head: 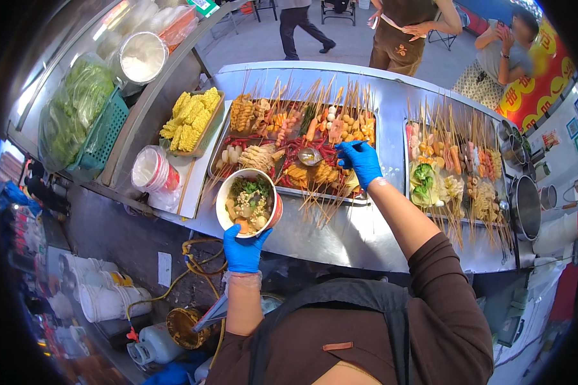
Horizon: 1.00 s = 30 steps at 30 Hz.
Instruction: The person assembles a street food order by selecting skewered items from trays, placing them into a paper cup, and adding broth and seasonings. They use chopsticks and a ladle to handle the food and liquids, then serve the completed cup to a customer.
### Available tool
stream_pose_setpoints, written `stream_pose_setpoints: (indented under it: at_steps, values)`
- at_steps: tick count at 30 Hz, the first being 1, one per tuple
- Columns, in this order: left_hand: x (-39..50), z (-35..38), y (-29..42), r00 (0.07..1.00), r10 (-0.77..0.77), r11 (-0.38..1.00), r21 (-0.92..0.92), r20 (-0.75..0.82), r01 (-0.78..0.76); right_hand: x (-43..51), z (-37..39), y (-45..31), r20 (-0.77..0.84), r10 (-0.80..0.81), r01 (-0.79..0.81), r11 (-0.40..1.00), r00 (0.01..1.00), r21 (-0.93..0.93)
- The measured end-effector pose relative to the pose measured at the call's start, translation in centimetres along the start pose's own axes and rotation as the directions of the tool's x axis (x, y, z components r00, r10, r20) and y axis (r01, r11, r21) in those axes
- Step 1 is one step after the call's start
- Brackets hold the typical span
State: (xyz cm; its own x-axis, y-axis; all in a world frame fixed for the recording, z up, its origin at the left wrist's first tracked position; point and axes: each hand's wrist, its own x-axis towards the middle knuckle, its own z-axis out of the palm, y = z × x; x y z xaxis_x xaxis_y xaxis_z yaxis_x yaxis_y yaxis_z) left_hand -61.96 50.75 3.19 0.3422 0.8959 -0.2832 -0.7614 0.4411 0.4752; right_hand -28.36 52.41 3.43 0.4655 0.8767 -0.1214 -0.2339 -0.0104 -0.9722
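My left hand [243, 251], in a blue glove, holds a paper bowl [275, 211] from below at the counter's front edge. Greens, chopped nuts and chunks of food [248, 204] fill much of the bowl. In my gloved right hand [359, 161] is the handle of a metal ladle [310, 156]. The ladle's bowl is over the left steel tray [298, 191], among red chillies [313, 142] and skewered foods. Whether it touches the broth, I cannot tell. Spiral-cut skewers [325, 173] lie just in front of the ladle.
Right of my arm, a second tray holds skewers [481, 207], their sticks jutting past the rim. Yellow noodle cakes [192, 118] and stacked paper bowls [155, 171] stand on the left. People [404, 29] are beyond the counter. A gas cylinder [156, 344] and hose are on the floor.
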Motion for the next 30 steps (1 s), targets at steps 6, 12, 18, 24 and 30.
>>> stream_pose_setpoints:
  at_steps: [6, 12, 18, 24, 30]
  values:
    - [1.0, 0.2, 0.0, 0.999, 0.015, 0.997, 0.082, -0.031, -0.013, 0.3, 0.4, 1.5, -0.052, -0.01, 0.006, 0.996, 0.999, -0.085]
    - [2.0, 0.8, -0.4, 1.0, -0.015, 0.996, 0.085, -0.024, 0.017, 0.7, -0.2, 2.6, -0.078, -0.012, 0.005, 0.995, 0.997, -0.096]
    - [3.2, 1.2, -0.9, 1.0, -0.001, 0.986, 0.169, -0.023, 0.005, 0.0, -0.6, 2.9, -0.103, 0.003, -0.012, 0.996, 0.995, -0.084]
    - [3.8, 2.0, -0.9, 1.0, -0.015, 0.992, 0.127, -0.018, 0.017, 0.0, -1.1, 3.8, -0.102, -0.008, 0.0, 0.997, 0.995, -0.082]
    - [5.7, 1.6, -1.7, 0.995, 0.008, 0.983, 0.185, -0.102, 0.011, -0.7, -1.2, 4.1, -0.017, -0.084, 0.084, 0.996, 0.996, -0.007]
